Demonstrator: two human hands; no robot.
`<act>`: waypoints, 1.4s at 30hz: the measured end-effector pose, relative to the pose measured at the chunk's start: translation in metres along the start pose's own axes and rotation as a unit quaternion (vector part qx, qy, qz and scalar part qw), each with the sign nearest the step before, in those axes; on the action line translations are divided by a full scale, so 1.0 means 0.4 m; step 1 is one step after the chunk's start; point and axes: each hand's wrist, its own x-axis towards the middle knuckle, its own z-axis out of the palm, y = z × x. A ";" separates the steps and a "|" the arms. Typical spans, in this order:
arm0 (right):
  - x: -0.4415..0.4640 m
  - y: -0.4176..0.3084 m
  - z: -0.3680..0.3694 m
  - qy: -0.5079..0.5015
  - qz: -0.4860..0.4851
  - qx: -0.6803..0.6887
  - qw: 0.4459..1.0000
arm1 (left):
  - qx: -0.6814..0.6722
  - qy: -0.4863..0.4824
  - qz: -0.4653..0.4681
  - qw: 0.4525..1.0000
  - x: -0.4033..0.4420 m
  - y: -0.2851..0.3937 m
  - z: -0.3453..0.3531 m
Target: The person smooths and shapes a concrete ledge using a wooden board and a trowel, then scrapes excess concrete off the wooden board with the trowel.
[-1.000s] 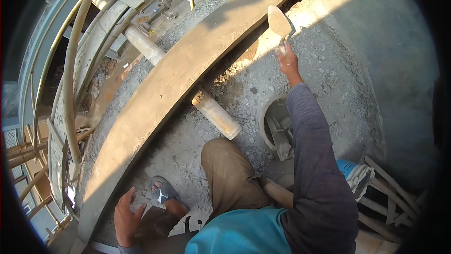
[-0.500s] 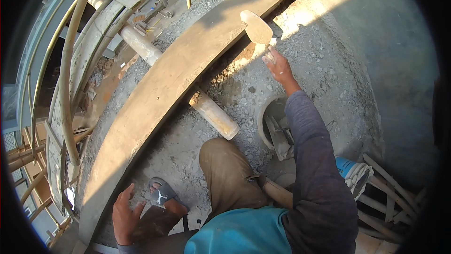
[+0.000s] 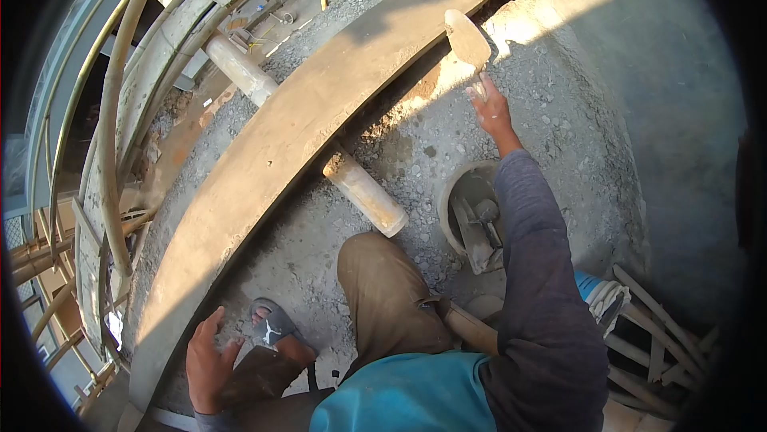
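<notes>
My right hand [image 3: 494, 115] is closed around the handle of a trowel [image 3: 466, 39]. The trowel's broad blade is held at the inner edge of a long, smooth wall top [image 3: 272, 148]; I cannot tell whether it touches. Much of the handle is hidden by my fingers. Lower left, my left hand [image 3: 209, 364] is open beside the near end of the wall, its fingers apart and holding nothing. A sandal [image 3: 276, 322] shows on my foot near that hand.
A pale pipe [image 3: 366, 195] juts from the wall. A bucket [image 3: 444, 220] with tools inside stands below my right forearm. Bamboo poles [image 3: 120, 112] rise at left beyond the wall. At lower right lie a blue-and-white container [image 3: 595, 292] and loose wooden strips [image 3: 659, 324].
My right hand and the trowel have moved a little to the right and slightly up along the wall edge. The left hand stays open and has barely shifted.
</notes>
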 end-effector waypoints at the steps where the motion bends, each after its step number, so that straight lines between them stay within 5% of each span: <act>1: -0.011 -0.005 0.001 -0.012 0.003 0.007 1.000 | 0.003 0.001 0.004 1.000 0.001 0.000 0.000; 20: -0.171 -0.133 0.042 -0.133 -0.150 -0.001 0.980 | -0.007 -0.008 -0.009 1.000 -0.002 0.031 -0.019; 22: -0.142 -0.096 0.048 -0.047 -0.114 0.032 0.992 | -0.011 -0.006 -0.013 1.000 -0.005 0.033 -0.021; 25: -0.090 -0.058 0.022 -0.031 -0.044 0.032 0.998 | -0.014 -0.007 -0.018 1.000 -0.007 0.032 -0.021; 32: -0.062 -0.020 0.002 -0.021 -0.046 -0.004 0.999 | -0.015 -0.003 -0.015 1.000 -0.005 0.028 -0.021; 38: -0.159 -0.127 0.006 -0.089 -0.138 -0.035 0.986 | -0.015 -0.007 -0.011 1.000 0.005 0.024 -0.017; 40: -0.182 -0.176 0.002 -0.195 -0.143 -0.037 0.970 | -0.014 -0.005 -0.005 1.000 0.006 0.031 -0.020; 42: -0.182 -0.171 0.008 -0.171 -0.144 -0.019 0.974 | -0.012 -0.004 -0.002 1.000 0.006 0.034 -0.024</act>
